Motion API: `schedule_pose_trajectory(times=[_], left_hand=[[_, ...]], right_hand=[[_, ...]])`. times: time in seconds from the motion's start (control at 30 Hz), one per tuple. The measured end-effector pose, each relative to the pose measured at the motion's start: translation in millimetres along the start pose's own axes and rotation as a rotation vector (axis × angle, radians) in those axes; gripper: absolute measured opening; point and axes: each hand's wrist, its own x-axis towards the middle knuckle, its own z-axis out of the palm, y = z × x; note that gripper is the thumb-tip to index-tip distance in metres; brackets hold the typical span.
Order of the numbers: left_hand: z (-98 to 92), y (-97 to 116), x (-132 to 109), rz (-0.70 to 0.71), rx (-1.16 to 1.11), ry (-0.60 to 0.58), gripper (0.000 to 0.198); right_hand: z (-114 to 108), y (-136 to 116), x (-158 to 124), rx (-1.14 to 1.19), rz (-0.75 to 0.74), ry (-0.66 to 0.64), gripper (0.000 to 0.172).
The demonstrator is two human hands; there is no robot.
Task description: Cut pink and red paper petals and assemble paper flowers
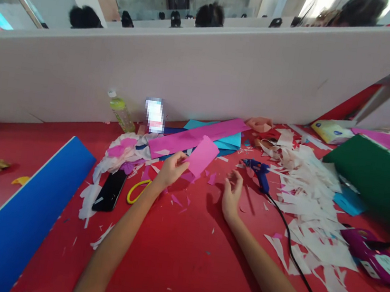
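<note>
A small pink paper piece (pixel 203 156) is pinched in my left hand (pixel 173 169), held up over the red table (pixel 180 259). My right hand (pixel 232 194) is off to the right with curled but parted fingers and nothing in them. Close to it on the right lies a blue glue gun (pixel 261 173) with a black cord. Yellow-handled scissors (pixel 137 191) rest beside my left forearm, their blades partly hidden. A black phone (pixel 110 191) lies left of the scissors. Behind my left hand is a long magenta paper strip (pixel 196 136) on top of folded blue sheets (pixel 229 143).
White paper scraps (pixel 315 214) are heaped on the right, near a purple device (pixel 371 253) and a green board (pixel 373 179). A blue board (pixel 31 215) stands at left. A bottle (pixel 122 112) and a lit, blurred screen (pixel 155 116) lean by the white partition (pixel 190 69).
</note>
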Motion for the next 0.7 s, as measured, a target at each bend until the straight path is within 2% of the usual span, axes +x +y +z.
schedule_pose_trajectory(times=[0.13, 0.23, 0.3, 0.4, 0.5, 0.7], left_hand=[[0.9, 4.7, -11.2, -0.223, -0.41, -0.253, 0.017], [5.3, 3.6, -19.7, -0.331, -0.62, -0.356, 0.018], [7.4, -0.7, -23.0, -0.367, -0.658, -0.378, 0.018], [8.6, -12.0, -25.4, -0.38, -0.613, -0.344, 0.018], [9.5, -25.5, -29.2, -0.369, -0.548, -0.259, 0.017], [13.5, -43.7, -46.5, -0.319, -0.377, 0.001, 0.016]], right_hand=[[2.0, -8.9, -6.2, 0.114, -0.066, -0.266, 0.078], [2.9, -10.6, -7.4, 0.214, -0.018, -0.443, 0.088], [2.8, -10.3, -6.8, 0.24, 0.038, -0.514, 0.085], [1.5, -8.8, -6.0, 0.203, 0.084, -0.527, 0.062], [0.0, -7.0, -5.9, 0.128, 0.12, -0.523, 0.037], [2.3, -7.7, -5.3, 0.057, 0.107, -0.465, 0.03]])
